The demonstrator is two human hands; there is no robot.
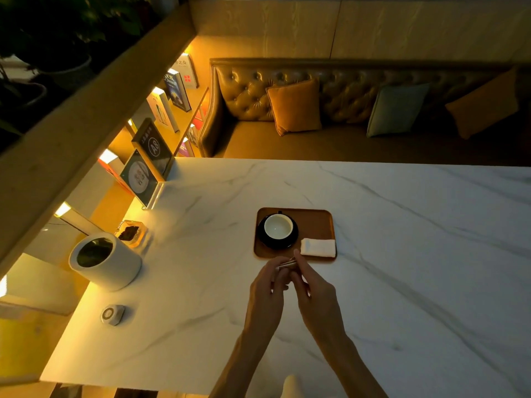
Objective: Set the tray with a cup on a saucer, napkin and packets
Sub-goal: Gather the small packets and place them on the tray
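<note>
- White cylindrical canister (pixel 105 261) is standing at the table's left edge, its dark inside facing the camera.
- Small round white puck (pixel 112 314) is lying near it on the camera side; can't tell what it is.
- Glass dish (pixel 130 232) holding something dark is sitting just behind the canister.
- Two acrylic sign stands are standing at the far-left corner: the near one (pixel 139 178) is showing a round picture, and the far one (pixel 152 145) is reading "A8".
- Books (pixel 172 96) are standing on the lit shelf behind them.
- Wooden tray (pixel 314 222) is sitting mid-table on the white marble table (pixel 402 254).
- Left hand (pixel 265 294) is hovering at the tray's near edge, fingers curled, pinching the left end of the slim packets (pixel 287 264).
- White cup (pixel 278 226) is sitting upright on the black saucer (pixel 277 246) in the tray's left half, and is looking empty.
- Packets are being held level between both hands, just over the tray's near rim.
- Right hand (pixel 313 294) is pinching the packets' right end, one fingertip reaching just beside the napkin.
- Folded white napkin (pixel 318 247) is lying in the tray's near-right corner, beside the saucer.
- Tufted sofa (pixel 344 90) is running behind the table, carrying orange (pixel 294 106), teal (pixel 398 109) and orange (pixel 482 103) cushions.
</note>
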